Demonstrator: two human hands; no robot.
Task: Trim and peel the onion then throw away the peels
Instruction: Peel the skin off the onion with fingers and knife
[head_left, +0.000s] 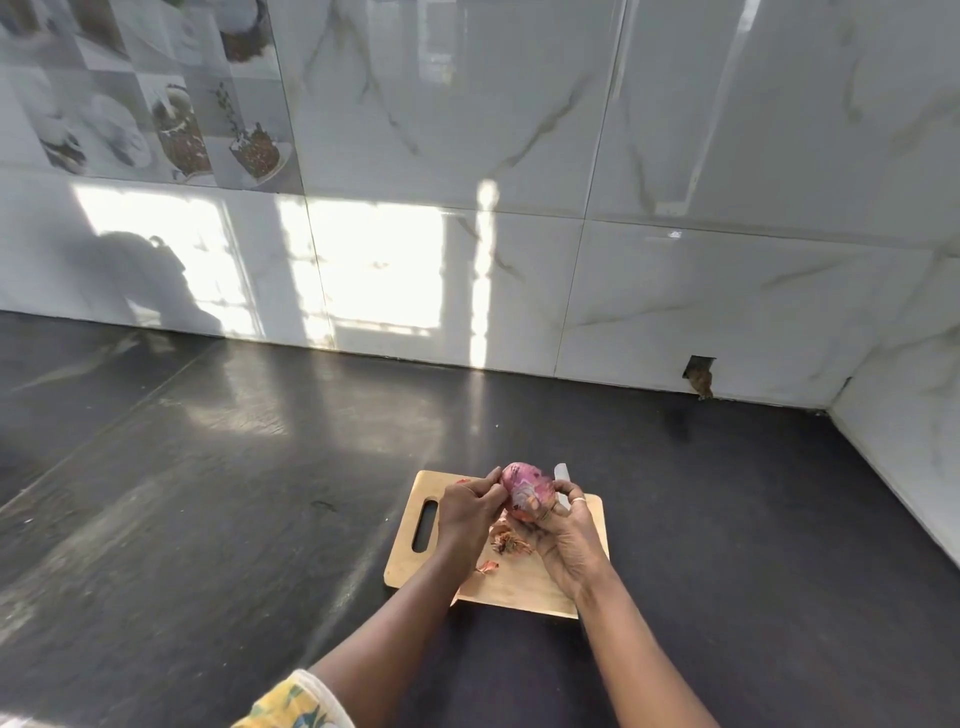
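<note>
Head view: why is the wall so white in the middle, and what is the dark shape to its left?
In the head view, sunlight blows out a patch of the tiled wall; the dark shape looks like the person's shadow; the counter mirrors the glare; the onion is fairly sharp.

I am finding nothing here that I can read. No letters, numbers or brand marks are showing on the cutting board (406, 566) under my left hand (465, 512) and my right hand (566, 540). The picture tiles (171, 130) on the wall, far beyond my left hand and off to its left, are showing only photos of food, with no lettering I can make out.
</note>
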